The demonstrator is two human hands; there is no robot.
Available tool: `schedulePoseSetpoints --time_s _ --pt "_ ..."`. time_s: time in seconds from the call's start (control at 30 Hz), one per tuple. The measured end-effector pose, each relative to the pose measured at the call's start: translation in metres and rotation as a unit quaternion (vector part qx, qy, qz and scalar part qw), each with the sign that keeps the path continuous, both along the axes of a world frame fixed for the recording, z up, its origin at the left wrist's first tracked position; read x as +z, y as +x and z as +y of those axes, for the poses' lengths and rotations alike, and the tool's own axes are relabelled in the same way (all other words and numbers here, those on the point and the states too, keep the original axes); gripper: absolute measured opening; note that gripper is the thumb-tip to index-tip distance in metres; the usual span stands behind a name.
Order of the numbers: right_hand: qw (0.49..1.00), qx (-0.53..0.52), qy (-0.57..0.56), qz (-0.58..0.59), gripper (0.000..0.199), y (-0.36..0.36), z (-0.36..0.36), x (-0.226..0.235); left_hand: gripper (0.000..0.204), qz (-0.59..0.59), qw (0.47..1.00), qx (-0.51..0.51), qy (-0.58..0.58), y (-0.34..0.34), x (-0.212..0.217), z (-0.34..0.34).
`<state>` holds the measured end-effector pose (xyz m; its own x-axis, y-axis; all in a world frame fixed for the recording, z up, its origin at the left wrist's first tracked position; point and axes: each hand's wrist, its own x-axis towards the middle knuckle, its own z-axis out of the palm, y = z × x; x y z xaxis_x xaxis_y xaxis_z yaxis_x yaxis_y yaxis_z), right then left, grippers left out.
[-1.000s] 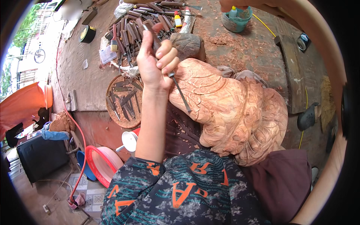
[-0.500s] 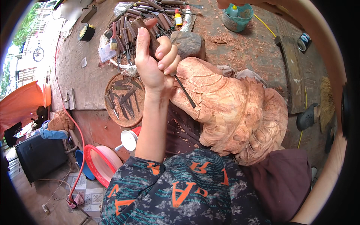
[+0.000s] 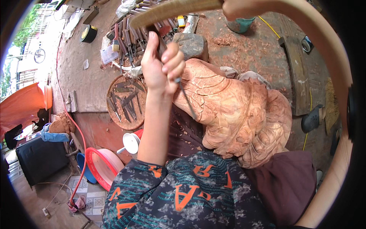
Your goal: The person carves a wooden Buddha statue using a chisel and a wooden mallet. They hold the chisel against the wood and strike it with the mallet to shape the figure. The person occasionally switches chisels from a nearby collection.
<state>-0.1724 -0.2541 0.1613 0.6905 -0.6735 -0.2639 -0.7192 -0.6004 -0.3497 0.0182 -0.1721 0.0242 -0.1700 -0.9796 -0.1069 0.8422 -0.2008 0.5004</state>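
My left hand (image 3: 163,63) is wrapped round the dark wooden handle of a chisel (image 3: 187,100). Its thin steel blade slants down to the left part of a reddish wood carving (image 3: 232,103), which has curved grooves and swirling relief. At the top edge, my right hand (image 3: 236,8) grips one end of a wooden mallet (image 3: 175,11). The mallet's other end lies over the butt of the chisel handle; whether they touch I cannot tell. The right hand is partly cut off by the frame edge. The carving rests against my lap, over dark brown cloth (image 3: 286,183).
Behind my left hand lies a heap of wooden-handled chisels (image 3: 129,34). A round tray (image 3: 114,118) holds several blades. Beyond the carving sit a wooden block (image 3: 192,45) and a green bucket (image 3: 241,25). A plank (image 3: 297,76) lies right; a red-rimmed basin (image 3: 103,168) stands lower left.
My right hand has brought the mallet down into view over the chisel handle. My left hand and the chisel have shifted slightly, the blade tip moving a little down and left.
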Motion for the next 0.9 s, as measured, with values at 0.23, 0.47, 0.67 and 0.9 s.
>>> schedulePoseSetpoints --time_s 0.23,0.47,0.67,0.9 --pt "0.96 -0.011 0.238 -0.145 0.037 -0.031 0.011 0.0 0.032 -0.186 0.915 0.272 -0.232 -0.007 0.056 0.063" --pt "0.952 -0.028 -0.093 -0.289 0.06 -0.045 0.134 -0.018 0.034 -0.304 0.817 0.289 -0.395 -0.012 0.026 0.124" --pt "0.914 -0.054 -0.156 -0.37 0.055 -0.068 0.162 -0.039 0.029 -0.288 0.844 0.235 -0.387 -0.017 0.033 0.118" --pt "0.86 -0.099 -0.253 -0.432 0.049 -0.034 0.173 -0.028 0.024 -0.29 0.842 0.21 -0.404 -0.019 0.031 0.126"
